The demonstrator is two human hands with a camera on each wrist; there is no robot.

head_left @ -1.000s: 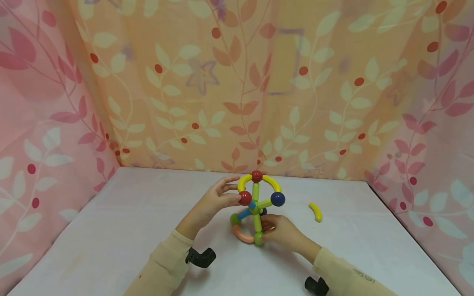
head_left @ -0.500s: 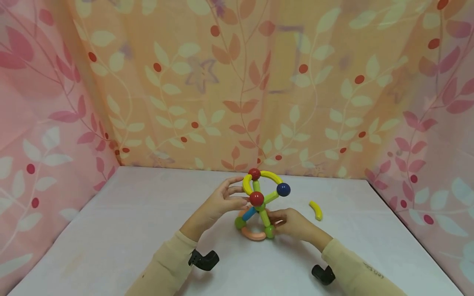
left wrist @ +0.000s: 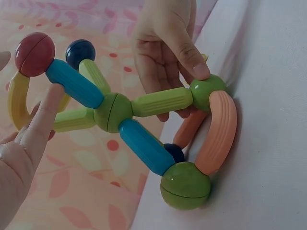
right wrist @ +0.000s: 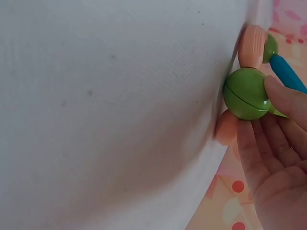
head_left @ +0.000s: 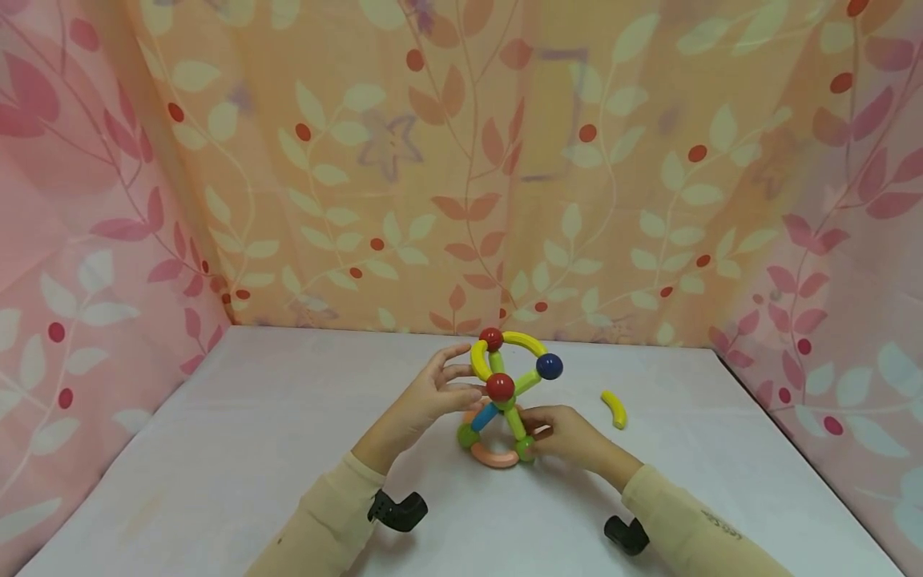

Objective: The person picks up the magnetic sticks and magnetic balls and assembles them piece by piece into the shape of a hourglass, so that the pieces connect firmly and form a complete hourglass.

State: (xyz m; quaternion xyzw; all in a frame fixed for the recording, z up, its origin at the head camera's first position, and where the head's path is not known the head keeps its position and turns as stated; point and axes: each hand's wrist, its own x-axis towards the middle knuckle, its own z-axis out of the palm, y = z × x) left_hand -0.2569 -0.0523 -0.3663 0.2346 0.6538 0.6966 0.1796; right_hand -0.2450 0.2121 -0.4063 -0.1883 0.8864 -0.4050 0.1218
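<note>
A toy frame of magnetic sticks and balls [head_left: 505,405] stands upright on the table between both hands. Green and blue sticks meet at its middle green ball [left wrist: 113,112]; peach curved sticks [left wrist: 219,132] form the bottom, yellow curved ones [left wrist: 18,100] the top. My right hand [head_left: 566,437] pinches the frame at a lower green ball [right wrist: 247,93], thumb on the ball and fingers behind. At the upper left, my left hand [head_left: 425,401] reaches with fairly straight fingers that touch the frame near the blue stick [left wrist: 76,84]. Its thumb stays apart from the red ball [left wrist: 35,54].
One loose yellow curved stick [head_left: 614,409] lies on the white table [head_left: 216,449], right of the frame. Floral cloth [head_left: 461,160] hangs behind the table and along both sides. Black wrist mounts [head_left: 399,511] stick out from the sleeves.
The frame has turned and shifted slightly right, its upper red ball and blue ball moving with it. Both hands went along to the right. Over the last half second little has moved.
</note>
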